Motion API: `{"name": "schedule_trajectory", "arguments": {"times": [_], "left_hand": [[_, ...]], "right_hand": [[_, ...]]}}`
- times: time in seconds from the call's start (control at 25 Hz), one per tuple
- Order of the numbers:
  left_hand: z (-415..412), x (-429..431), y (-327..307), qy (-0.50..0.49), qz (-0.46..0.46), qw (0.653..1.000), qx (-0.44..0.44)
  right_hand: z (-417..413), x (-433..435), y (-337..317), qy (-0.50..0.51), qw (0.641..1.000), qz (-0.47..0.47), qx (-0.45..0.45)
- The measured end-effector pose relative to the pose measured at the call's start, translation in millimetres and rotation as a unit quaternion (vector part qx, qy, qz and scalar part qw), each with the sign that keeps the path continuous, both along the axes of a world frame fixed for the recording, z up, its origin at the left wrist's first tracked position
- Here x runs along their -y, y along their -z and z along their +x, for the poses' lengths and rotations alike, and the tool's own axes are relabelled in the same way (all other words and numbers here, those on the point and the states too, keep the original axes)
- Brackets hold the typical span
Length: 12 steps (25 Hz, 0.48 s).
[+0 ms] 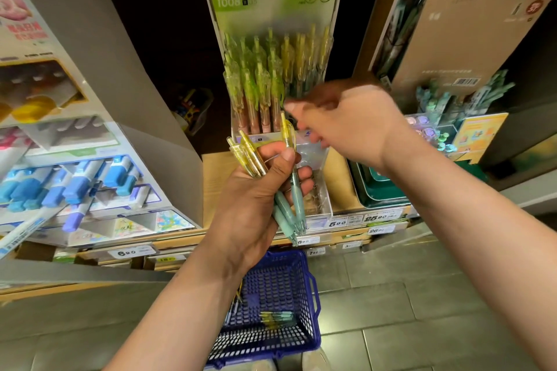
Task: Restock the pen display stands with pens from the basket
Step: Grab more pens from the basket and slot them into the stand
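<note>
1. Shop aisle: grey tiled floor (422,295), wooden shelf edge carrying white price labels (337,223), dark recess behind the stock.
2. Target is the clear acrylic pen display stand with a green "1008" header card (265,6), at 12 o'clock from the hands. Translucent yellow-green and yellow click pens (262,78) stand upright in it in rows. The left rows look packed. The lower right part is hidden behind the reaching hand, so the fill there is unknown.
3. Left hand (256,190) is at centre frame, fingers and thumb curled tight round a bundle of pens with clear yellow tops and mint-green grips (289,208). Tops point at 12 o'clock, tips at 6. There are several; an exact count isn't readable.
4. Right hand (352,123) is at 2 o'clock of the left hand, reaching across the stand's lower front and motion-blurred. Its fingers point toward 9 o'clock. Can't tell whether they pinch a pen or are empty.
5. Supply: blue perforated plastic basket (313,295) on the floor at 6 o'clock. A small cluster of yellow-and-mint pens (277,318) lies on its bottom, and a few more seem to lean at its 9 o'clock wall.
6. Progress call: mid-task. The stand is mostly stocked. What's left is the handful in the left hand plus the basket leftovers.
7. Neighbours: white cardboard display of blue-capped markers (75,184) at 9 o'clock, brown cardboard display with teal pens (452,93) at 2 o'clock. Neither is being touched. Can't judge whether they need stock.
</note>
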<state>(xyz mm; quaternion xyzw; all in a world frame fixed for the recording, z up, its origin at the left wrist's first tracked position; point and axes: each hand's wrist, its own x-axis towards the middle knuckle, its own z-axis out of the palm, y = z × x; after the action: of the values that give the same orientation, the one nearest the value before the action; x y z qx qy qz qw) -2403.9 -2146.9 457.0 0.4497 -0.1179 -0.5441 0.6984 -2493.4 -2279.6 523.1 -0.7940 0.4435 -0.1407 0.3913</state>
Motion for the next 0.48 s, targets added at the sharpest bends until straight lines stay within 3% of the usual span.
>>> {"name": "schedule_trajectory", "arguments": {"times": [0.08, 0.16, 0.32, 0.48], "left_hand": [[-1.7, 0.5, -1.4, 0.012, -0.008, 1.000, 0.009], [-2.3, 0.1, -1.4, 0.022, -0.005, 0.999, 0.024], [-1.2, -1.2, 2.1, 0.021, 0.047, 0.999, 0.001], [-2.0, -3.2, 1.7, 0.018, 0.080, 0.997, 0.004]], "right_hand": [[-7.1, -13.7, 3.6, -0.029, 0.980, 0.183, 0.074], [-10.6, -16.6, 10.2, -0.036, 0.963, 0.243, 0.112], [-9.8, -6.8, 5.0, 0.078, 0.950, 0.200, 0.226], [-16.2, 22.0, -17.8, 0.135, 0.951, 0.020, 0.278]]}}
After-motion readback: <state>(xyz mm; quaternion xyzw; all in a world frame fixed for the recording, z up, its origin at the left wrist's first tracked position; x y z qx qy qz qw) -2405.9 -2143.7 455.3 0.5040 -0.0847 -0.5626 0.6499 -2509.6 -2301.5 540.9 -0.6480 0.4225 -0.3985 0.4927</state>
